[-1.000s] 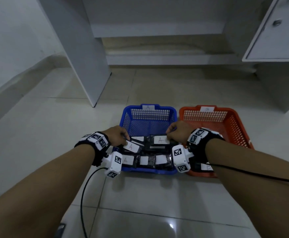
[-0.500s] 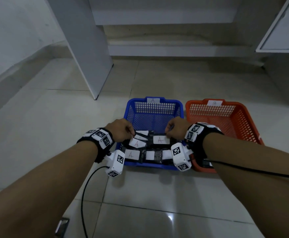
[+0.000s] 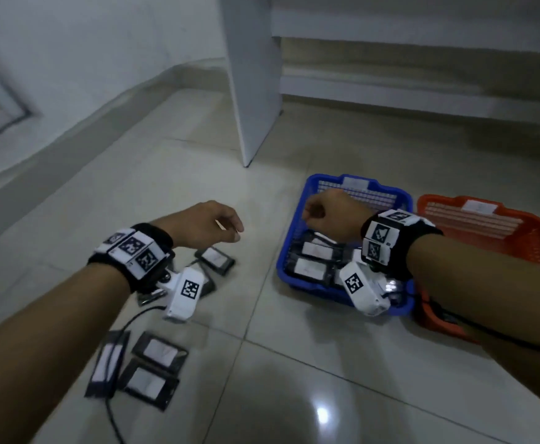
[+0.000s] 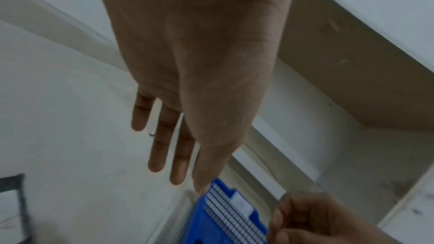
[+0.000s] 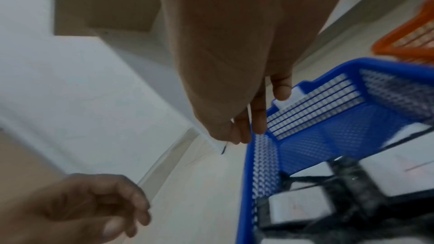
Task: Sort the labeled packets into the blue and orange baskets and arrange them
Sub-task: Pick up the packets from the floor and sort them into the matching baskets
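Note:
The blue basket (image 3: pixel 297 277) holds several black packets with white labels (image 3: pixel 313 268), lying flat in rows. The orange basket (image 3: pixel 538 229) stands right beside it, its inside mostly hidden by my right arm. My right hand (image 3: pixel 314 213) hovers over the blue basket's left half with loosely curled fingers and holds nothing, as the right wrist view (image 5: pixel 249 127) confirms. My left hand (image 3: pixel 234 232) hangs over bare floor left of the basket, fingers (image 4: pixel 179 164) straight and empty. Loose packets (image 3: pixel 215 259) lie on the floor below it.
Three more labelled packets (image 3: pixel 161 351) lie on the tiles at the lower left, beside a black cable (image 3: pixel 111 418). A white cabinet panel (image 3: pixel 252 91) stands behind the baskets, with a skirting ledge along the left wall.
Both hands have let go of the packets and lifted out of the blue basket. The left hand swung left over the floor. The head view turned left, bringing loose packets into sight.

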